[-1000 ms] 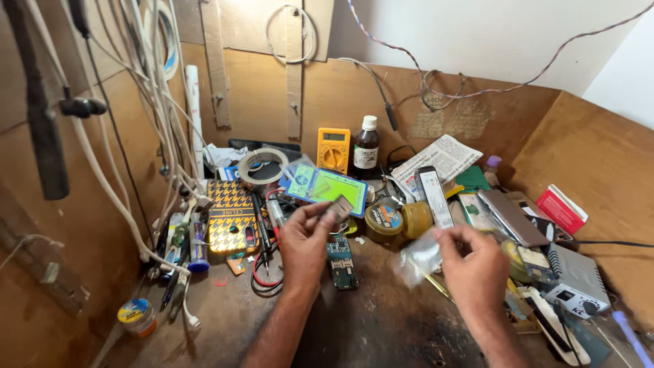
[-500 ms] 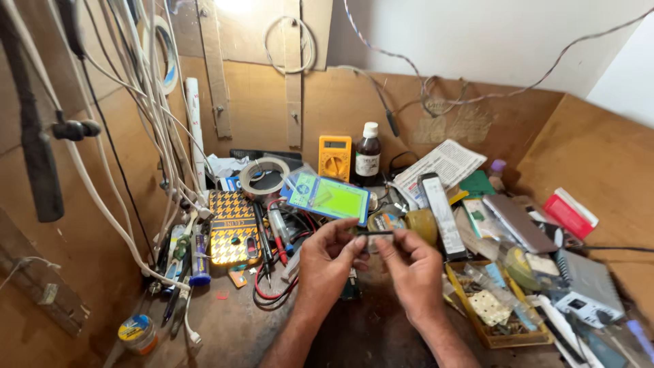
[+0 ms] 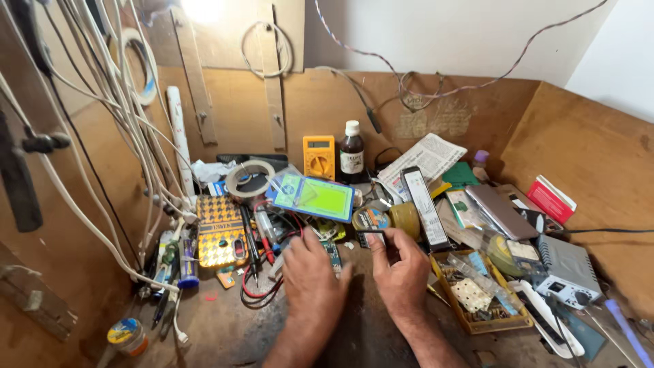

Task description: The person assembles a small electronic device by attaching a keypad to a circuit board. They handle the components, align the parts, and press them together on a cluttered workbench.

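Note:
Both my hands are low over the middle of a cluttered wooden bench. My right hand (image 3: 403,271) pinches a small dark component (image 3: 372,237) between thumb and fingertips. My left hand (image 3: 310,281) lies back up just to its left, fingers curled down beside a small green circuit board (image 3: 332,256). Whether the left hand grips anything is hidden under its palm. Red and black probe leads (image 3: 262,279) loop on the bench to the left of that hand.
A green-faced panel (image 3: 317,197), yellow multimeter (image 3: 319,156) and dark bottle (image 3: 351,154) stand behind the hands. A yellow patterned phone case (image 3: 221,232) and hanging white cables (image 3: 129,143) lie left. A parts tray (image 3: 518,319), a remote (image 3: 422,204) and a grey box (image 3: 569,267) crowd the right.
The clear bag my right hand held a second ago is gone from it. Both hands came together on the small part, then dropped lower, and the left hand let go.

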